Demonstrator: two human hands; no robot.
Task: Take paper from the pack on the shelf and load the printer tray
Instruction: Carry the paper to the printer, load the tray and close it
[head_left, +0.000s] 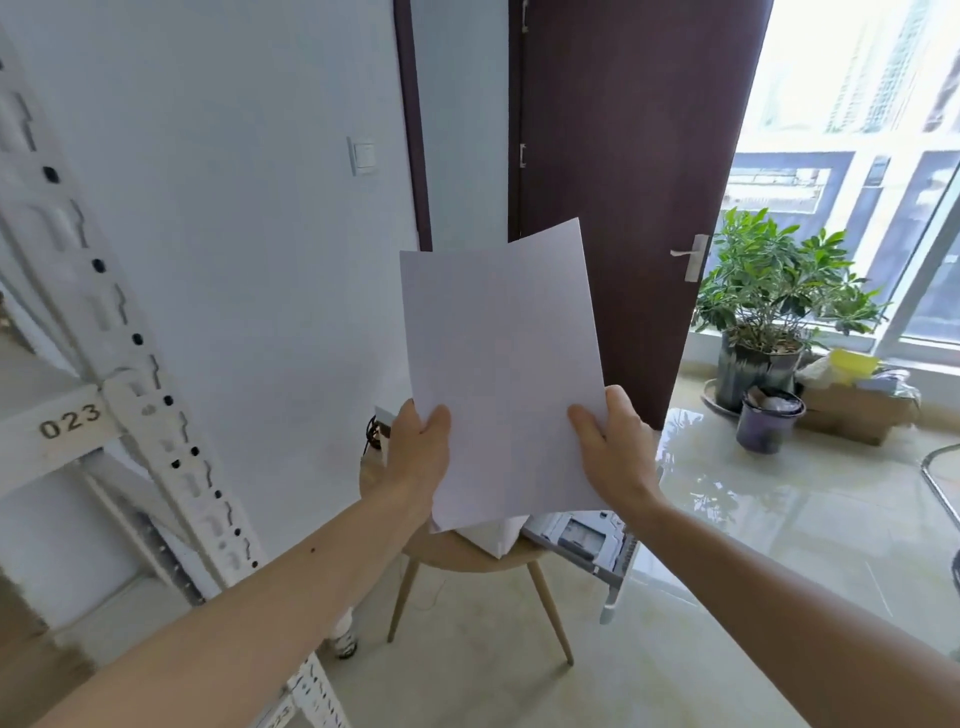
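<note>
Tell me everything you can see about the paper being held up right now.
The paper is plain white and blank on the side facing the camera, a thin stack with at least two sheets slightly fanned at the top edge. It is held upright in the air, tilted a little. The left hand pinches its lower left edge, thumb in front, and the right hand grips its lower right edge. It hides most of the printer on the small round table below.

A small office or storeroom in a high-rise: a white slotted metal shelving rack (130, 353) labelled "023" stands against a plain wall, beside a dark wooden door (623, 182), a printer (576, 538) on a round stool (467, 561), glossy floor tiles (753, 519) and a potted plant (769, 291) by the window (852, 104).
</note>
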